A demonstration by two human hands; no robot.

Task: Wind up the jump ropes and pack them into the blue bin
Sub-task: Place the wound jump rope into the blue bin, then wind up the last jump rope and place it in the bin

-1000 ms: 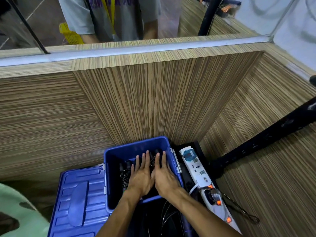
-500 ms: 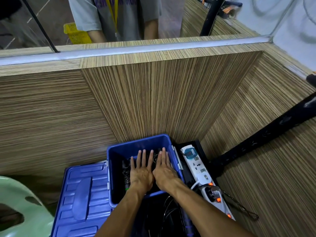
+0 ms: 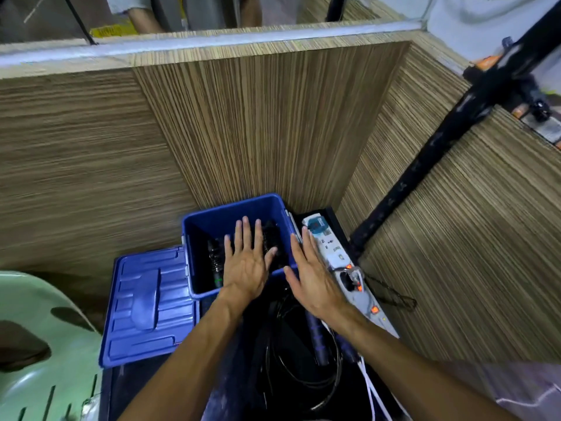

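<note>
Blue bin (image 3: 194, 238): open-topped, on a dark surface (image 3: 291, 338); coiled black jump ropes (image 3: 270, 235) inside, under the left fingers. Left hand (image 3: 244, 262): flat over the bin, fingers (image 3: 246, 229) straight and spread, holding nothing. Right hand (image 3: 312, 281): just outside the bin's right wall, fingers straight, holding nothing. Blue lid (image 3: 145, 305): flat, left of the left hand. White power strip (image 3: 337, 256): right of the right fingers. Loose black rope (image 3: 303, 381): below both wrists.

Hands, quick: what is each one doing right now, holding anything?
Left hand: open, fingers straight, flat over the jump ropes in the blue bin, holding nothing.
Right hand: open, fingers straight, at the bin's right edge, holding nothing.
</note>
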